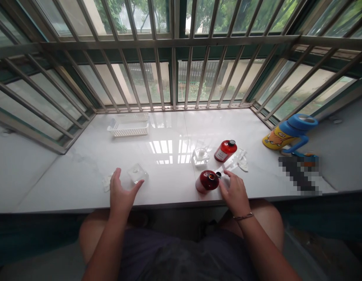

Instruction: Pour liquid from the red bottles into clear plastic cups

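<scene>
My left hand [122, 193] is open, thumb and fingers spread around the near side of a clear square glass bottle [137, 173] on the counter. My right hand [236, 191] rests near the counter's front edge, thumb and forefinger apart. Just off those fingertips is a small black cap [218, 175]; contact with it is hard to make out. Beside the cap stands an uncapped dark red bottle [206, 182], its round mouth showing. Behind it, a second red bottle [225, 151] has a black cap and a white label. Another clear square glass bottle [200, 157] stands left of that one.
A white perforated basket [129, 128] sits at the back left. Crumpled white pieces [243, 160] lie right of the red bottles, with more whitish material [107, 182] by my left hand. A blue and yellow flask [287, 132] stands at right, near a blurred dark patch [299, 175]. Metal bars line the window.
</scene>
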A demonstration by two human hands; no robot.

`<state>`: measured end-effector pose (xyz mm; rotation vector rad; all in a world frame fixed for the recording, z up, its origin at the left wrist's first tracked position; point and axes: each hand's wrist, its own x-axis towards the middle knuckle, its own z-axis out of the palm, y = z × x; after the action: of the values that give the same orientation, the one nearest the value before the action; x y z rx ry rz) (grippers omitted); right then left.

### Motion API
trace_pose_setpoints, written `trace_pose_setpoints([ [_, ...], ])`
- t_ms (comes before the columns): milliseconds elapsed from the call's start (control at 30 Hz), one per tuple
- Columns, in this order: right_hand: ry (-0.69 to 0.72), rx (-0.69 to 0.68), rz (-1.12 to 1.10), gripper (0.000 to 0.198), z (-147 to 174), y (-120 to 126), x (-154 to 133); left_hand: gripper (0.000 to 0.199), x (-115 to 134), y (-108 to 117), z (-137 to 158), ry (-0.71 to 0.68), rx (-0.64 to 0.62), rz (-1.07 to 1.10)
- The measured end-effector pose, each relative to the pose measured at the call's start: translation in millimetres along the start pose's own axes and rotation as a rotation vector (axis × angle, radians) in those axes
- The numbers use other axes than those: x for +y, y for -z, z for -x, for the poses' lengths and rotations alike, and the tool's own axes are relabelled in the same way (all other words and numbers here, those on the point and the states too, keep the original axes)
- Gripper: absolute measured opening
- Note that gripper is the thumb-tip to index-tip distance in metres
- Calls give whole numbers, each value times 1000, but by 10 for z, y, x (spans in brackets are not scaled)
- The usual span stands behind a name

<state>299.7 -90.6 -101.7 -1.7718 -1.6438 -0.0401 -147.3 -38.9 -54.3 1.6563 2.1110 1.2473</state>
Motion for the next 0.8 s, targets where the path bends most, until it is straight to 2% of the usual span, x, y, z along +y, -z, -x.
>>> trace_pose_setpoints([
  [167, -31, -52, 43, 49, -108, -122, 74, 94, 136, -11, 63, -147, 46, -4],
  [267, -64, -68, 38, 45, -178, -137, 45, 81, 354, -2, 216, -244, 86, 1],
  [333, -99, -64, -24, 47, -218, -87, -10, 74, 529, -23, 353, -296, 61, 34],
  [400, -149, -38, -121, 51, -244, 25, -102, 72, 716, -82, 497, -366, -52, 102],
  [467, -192, -13, -227, 55, -258, 193, -233, 78, 913, -177, 630, -441, -230, 180],
  [600, -150, -17, -362, 60, -282, 587, -546, 94, 1308, -450, 797, -530, -560, 291],
  [700, -43, -62, -279, 58, -323, 805, -725, 105, 1557, -692, 820, -554, -657, 354],
  [800, 135, -96, -148, 52, -382, 914, -810, 110, 1736, -904, 787, -511, -715, 380],
])
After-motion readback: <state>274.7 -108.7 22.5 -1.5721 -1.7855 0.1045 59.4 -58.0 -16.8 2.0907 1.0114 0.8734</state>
